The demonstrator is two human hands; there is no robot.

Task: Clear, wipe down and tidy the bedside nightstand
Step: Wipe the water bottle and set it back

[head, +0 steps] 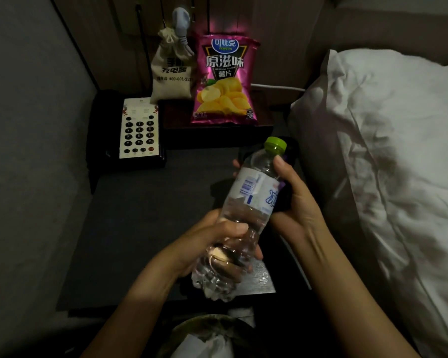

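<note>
A clear plastic water bottle with a green cap and a white-blue label is held tilted above the dark nightstand top. My left hand grips its crumpled lower end. My right hand wraps round its upper part, with the thumb against the neck just under the cap. A dark flat object sits behind the bottle in the same hand; what it is I cannot tell.
A pink bag of crisps and a beige drawstring pouch stand at the back against the wall. A black telephone sits at back left. White pillow and bedding lie right. A lined bin is below.
</note>
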